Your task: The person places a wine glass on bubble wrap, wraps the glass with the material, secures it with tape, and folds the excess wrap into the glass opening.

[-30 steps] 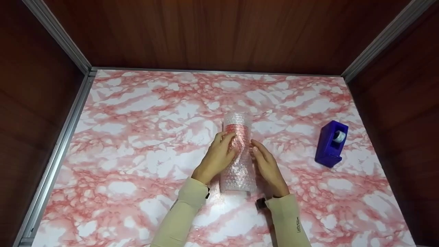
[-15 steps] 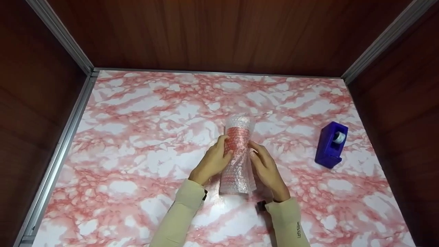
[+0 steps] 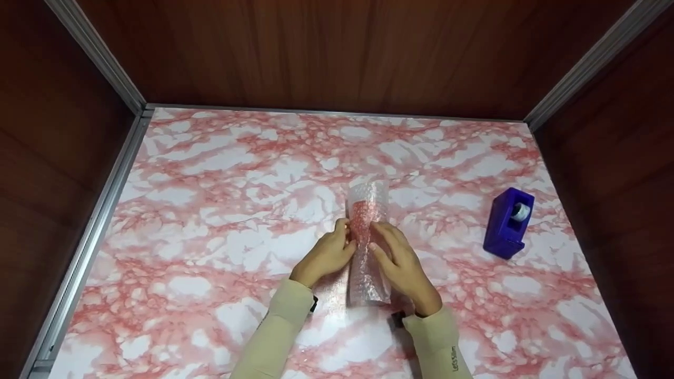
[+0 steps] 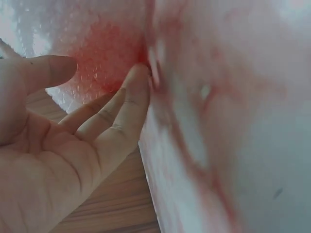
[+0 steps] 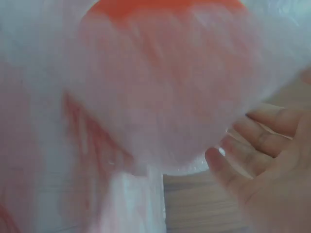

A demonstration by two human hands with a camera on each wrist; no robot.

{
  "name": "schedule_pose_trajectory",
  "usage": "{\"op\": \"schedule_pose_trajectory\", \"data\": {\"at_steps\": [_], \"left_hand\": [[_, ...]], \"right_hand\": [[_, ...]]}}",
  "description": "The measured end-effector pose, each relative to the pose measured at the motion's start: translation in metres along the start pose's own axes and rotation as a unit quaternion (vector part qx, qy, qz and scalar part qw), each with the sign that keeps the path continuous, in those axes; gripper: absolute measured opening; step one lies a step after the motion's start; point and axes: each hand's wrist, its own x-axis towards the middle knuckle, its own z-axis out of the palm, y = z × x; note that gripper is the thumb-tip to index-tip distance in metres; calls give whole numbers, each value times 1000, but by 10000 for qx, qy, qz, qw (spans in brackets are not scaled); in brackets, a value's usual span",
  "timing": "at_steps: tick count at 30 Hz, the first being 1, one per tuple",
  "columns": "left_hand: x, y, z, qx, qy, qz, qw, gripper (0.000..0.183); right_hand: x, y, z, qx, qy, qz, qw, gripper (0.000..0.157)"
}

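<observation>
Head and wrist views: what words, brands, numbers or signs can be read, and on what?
"Lets Slim" (spacing and punctuation unsure): on the right sleeve.
Left sleeve: a small dark mark, too small to read.
Tape dispenser and bubble wrap: no readable text.
Wrist views: none readable.

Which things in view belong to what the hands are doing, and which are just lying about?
In the job:
bubble wrap
red item inside it
left hand and right hand, both at the wrap

Lying about:
blue tape dispenser, untouched, though it may belong too
</observation>
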Motion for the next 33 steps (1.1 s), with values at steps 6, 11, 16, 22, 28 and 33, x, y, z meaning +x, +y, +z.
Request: {"op": "schedule_pose_trajectory", "data": {"at_steps": [6,11,16,22,28,33], "left_hand": [[1,-2,2,16,34,2,10000,47],[3,-5,-1,124,21,83,9999,51],[5,-7,-8,73,139,227,9996,53],[10,-5,-17,-442,226,663,9966,53],[14,0,-26,-114,-190,809,9965,61],[19,5,-31,345,-429,785,9954,66]], "right_hand": [[0,0,4,-477,43,-273,9985,48],[2,-1,5,-737,-58,-263,9969,49],[2,-1,4,-840,-132,-210,9962,49],[2,-1,3,-737,-208,-240,9968,48],[2,-4,-1,-356,-403,149,9984,54],[2,-5,-5,-64,-501,527,9973,62]]}}
